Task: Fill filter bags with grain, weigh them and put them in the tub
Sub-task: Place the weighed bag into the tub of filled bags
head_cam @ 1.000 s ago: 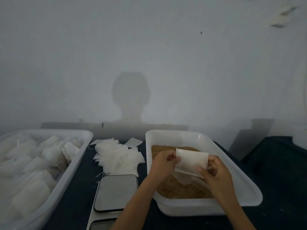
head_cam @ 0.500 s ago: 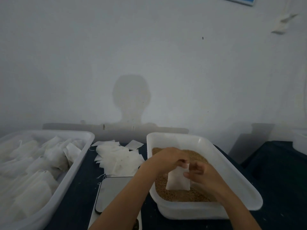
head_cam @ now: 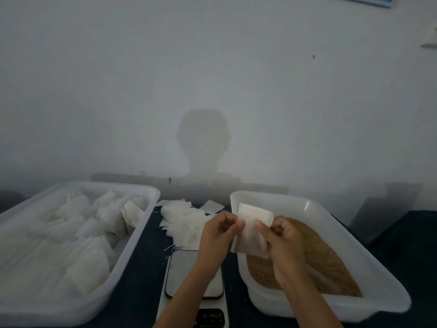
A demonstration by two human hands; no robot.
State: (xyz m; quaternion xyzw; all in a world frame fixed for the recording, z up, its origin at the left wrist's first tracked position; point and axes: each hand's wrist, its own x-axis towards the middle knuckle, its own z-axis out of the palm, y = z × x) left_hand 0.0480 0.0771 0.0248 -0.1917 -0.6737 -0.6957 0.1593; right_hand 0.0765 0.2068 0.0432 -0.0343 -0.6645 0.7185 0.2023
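I have one filter bag (head_cam: 251, 229) held up between both hands above the near-left corner of the grain tub (head_cam: 335, 218), over the brown grain (head_cam: 316, 254). My left hand (head_cam: 218, 235) pinches its left edge with thumb and fingertips; my right hand (head_cam: 277, 237) has its fingers curled round the right edge, so each grip is closed on the bag and neither is free. I judge the bag to be thin, soft and very light, limp enough to fold under its own weight once loaded, and liable to tear or spill at the mouth if pulled hard. The sound place to take hold is the upper rim on both sides, spreading the mouth and leaving the body hanging free. Whether the bag holds any grain yet I cannot tell: the lower part looks slightly fuller, but the fabric is opaque in this dim light. Its bottom edge is partly hidden behind my right hand. The scale (head_cam: 194, 275) stands on the dark counter (head_cam: 144, 256) between the tubs, its platform partly covered by my left forearm and its display cut off at the frame's lower edge, unreadable. A loose pile of empty bags (head_cam: 182, 221) lies behind the scale. The left tub (head_cam: 132, 263) holds many filled bags, their count blurred.
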